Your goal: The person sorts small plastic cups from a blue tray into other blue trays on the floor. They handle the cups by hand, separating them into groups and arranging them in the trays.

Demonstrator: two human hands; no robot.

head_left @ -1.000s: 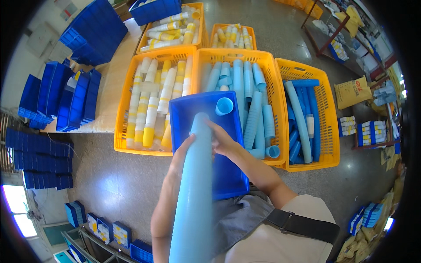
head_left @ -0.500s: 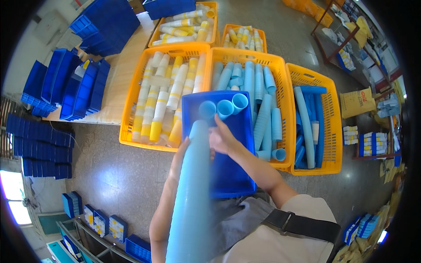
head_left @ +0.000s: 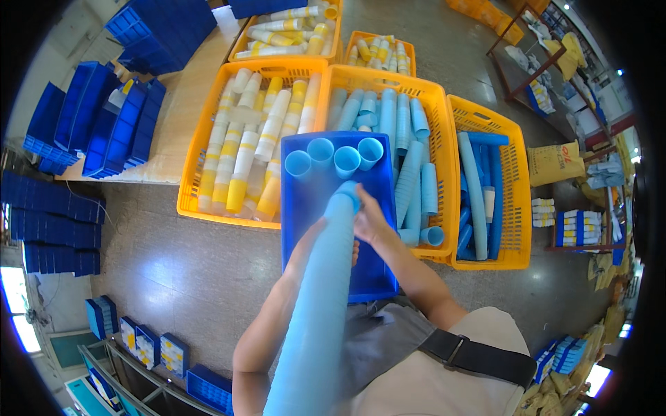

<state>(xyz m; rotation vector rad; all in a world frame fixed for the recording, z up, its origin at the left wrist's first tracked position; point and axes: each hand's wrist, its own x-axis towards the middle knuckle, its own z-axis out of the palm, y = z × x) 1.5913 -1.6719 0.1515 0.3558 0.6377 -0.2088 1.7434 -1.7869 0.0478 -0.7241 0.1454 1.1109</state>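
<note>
Right hand (head_left: 372,220) fingers curl around the top end of the long light-blue stack of nested plastic cups (head_left: 320,305), gripping at its tip over the blue rectangular plastic tray (head_left: 313,208). Left hand (head_left: 316,239) sits under and behind the stack, mostly hidden by it; cannot tell its finger state. Stack runs diagonally from the lower edge up to the tray middle, covering much of the left forearm. 4 single light-blue cups (head_left: 334,157) stand upright in a row at the tray's far end, touching each other. Tray rests across the laps of 3 yellow slotted plastic crates (head_left: 424,111) holding blue and white-yellow cup stacks. 2 more yellow crates sit farther back. Dark-blue bins (head_left: 111,128) piled on the left.
</note>
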